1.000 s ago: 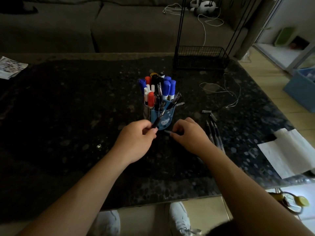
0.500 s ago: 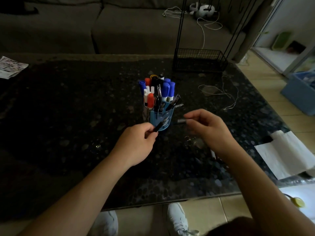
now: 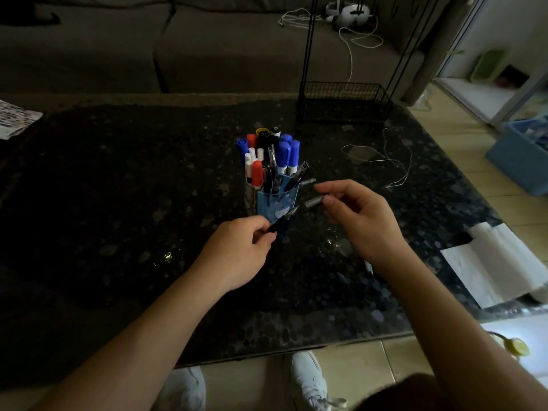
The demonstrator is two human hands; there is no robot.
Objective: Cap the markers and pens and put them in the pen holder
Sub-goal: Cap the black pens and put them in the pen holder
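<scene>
A blue pen holder (image 3: 274, 203) stands mid-table, packed with several capped blue, red and black markers and pens. Just in front of it my left hand (image 3: 237, 250) pinches a dark uncapped pen (image 3: 283, 219), its tip pointing up and to the right. My right hand (image 3: 360, 215) hovers to the right of the holder and pinches a grey pen cap (image 3: 313, 200) between thumb and fingers, its open end facing the pen tip a short gap away. Another pen (image 3: 368, 266) lies on the table, mostly hidden under my right wrist.
The dark speckled table (image 3: 118, 203) carries a black wire basket (image 3: 344, 100) at the back right, a thin white cord (image 3: 382, 158), white paper (image 3: 498, 262) at the right edge and a printed sheet (image 3: 14, 121) at the far left. A sofa is behind.
My right hand lifted a cap off the table and carried it up and right, then in toward the pen tip. My left hand kept the pen nearly still in front of the holder.
</scene>
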